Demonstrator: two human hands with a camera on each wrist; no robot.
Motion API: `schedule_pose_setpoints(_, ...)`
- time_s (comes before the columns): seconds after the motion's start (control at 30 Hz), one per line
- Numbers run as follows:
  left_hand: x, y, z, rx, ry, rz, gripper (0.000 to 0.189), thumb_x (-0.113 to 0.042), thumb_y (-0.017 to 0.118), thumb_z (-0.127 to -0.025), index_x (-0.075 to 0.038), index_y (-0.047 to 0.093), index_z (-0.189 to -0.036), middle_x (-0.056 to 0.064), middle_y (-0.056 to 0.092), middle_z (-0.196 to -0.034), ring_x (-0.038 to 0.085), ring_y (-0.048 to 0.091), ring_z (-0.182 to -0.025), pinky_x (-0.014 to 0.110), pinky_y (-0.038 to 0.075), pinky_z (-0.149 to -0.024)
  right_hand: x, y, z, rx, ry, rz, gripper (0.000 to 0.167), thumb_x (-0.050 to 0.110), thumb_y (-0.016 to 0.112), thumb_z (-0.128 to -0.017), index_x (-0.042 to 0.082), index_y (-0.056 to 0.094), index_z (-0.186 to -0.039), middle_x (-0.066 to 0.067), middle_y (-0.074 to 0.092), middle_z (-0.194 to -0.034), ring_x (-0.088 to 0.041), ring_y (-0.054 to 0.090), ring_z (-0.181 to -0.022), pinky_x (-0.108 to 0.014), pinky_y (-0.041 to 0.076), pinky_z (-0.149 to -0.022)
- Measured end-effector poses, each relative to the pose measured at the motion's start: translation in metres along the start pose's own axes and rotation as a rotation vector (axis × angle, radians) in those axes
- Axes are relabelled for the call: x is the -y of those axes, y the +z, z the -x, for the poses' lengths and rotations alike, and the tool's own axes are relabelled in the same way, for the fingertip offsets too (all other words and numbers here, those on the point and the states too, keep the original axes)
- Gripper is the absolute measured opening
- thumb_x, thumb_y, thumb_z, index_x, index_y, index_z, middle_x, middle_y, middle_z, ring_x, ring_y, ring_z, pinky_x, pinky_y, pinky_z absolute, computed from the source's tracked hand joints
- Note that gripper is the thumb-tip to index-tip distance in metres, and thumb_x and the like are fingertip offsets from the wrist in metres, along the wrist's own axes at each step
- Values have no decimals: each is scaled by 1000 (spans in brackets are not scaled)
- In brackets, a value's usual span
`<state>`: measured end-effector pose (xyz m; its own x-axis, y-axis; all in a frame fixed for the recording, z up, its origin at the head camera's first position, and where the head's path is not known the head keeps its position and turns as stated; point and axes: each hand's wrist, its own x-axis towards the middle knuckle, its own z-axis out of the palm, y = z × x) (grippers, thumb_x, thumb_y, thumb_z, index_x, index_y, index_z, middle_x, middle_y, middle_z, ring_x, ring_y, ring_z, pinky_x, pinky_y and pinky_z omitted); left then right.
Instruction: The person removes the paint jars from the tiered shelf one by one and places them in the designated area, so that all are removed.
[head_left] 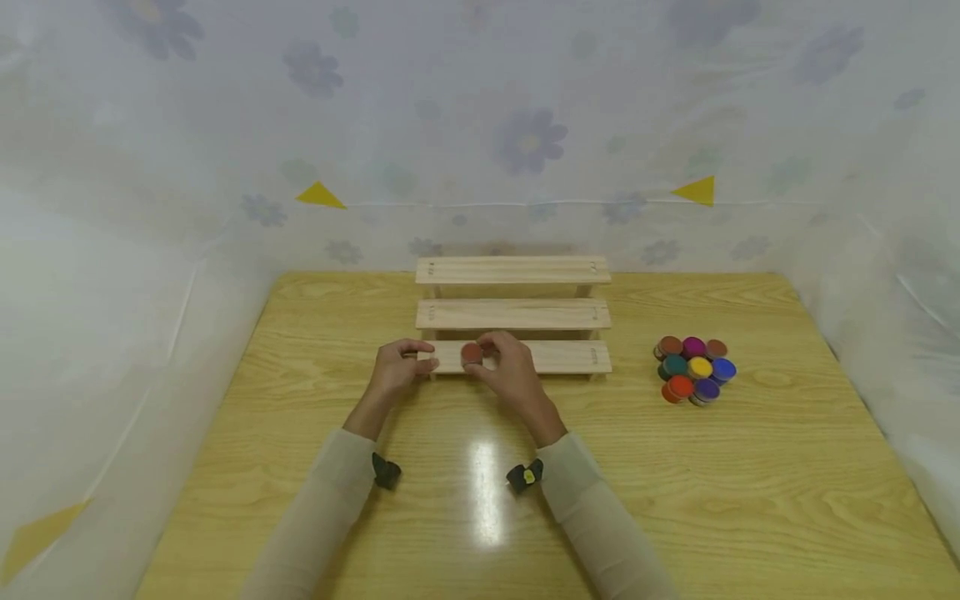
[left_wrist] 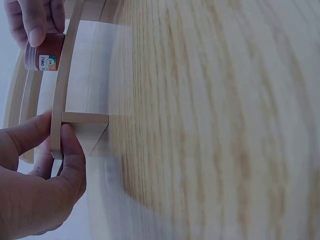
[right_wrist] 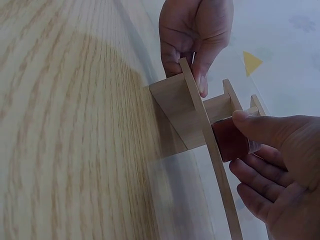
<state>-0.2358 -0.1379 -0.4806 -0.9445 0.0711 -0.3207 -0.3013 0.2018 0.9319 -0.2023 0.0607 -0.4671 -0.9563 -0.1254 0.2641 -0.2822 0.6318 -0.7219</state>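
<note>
A three-step wooden rack (head_left: 562, 357) stands near the back of the table. My left hand (head_left: 392, 369) pinches the left end of its lowest board, thumb on one face and fingers on the other in the left wrist view. My right hand (head_left: 516, 379) grips a small paint jar (head_left: 471, 353) between thumb and fingers, left of the middle of that same board. The jar has a brownish-red top in the head view; a printed label (left_wrist: 47, 62) shows on its side in the left wrist view. Its base is right at the board's surface in the right wrist view.
Several more paint jars (head_left: 700, 367) stand in a tight cluster on the right of the table (head_left: 780, 467), with red, yellow, blue, purple, magenta, green and brown tops. Behind the rack hangs a flowered sheet (head_left: 450, 125) with yellow triangles, and pale sheeting closes both sides.
</note>
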Motion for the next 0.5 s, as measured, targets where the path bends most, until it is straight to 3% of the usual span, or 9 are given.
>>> schedule_pose_setpoints(0.27,-2,-1,1,-8,1,-20,26,-6,71,-83,-4,67,-109,5,64,-93,17,65,-80,32,55,-75,3,-3,0,25,69,-8,38,18,80,-75,4,62,-106,-8,65,-101,-22,63,-92,-37,53,-82)
schedule_pose_setpoints(0.5,-2,-1,3,11,1,-11,27,-6,70,-84,-3,66,-111,8,62,-101,18,65,-82,34,55,-79,5,-11,5,-12,64,-2,37,18,81,-75,5,64,-105,-7,66,-99,-22,64,-92,-39,53,-82)
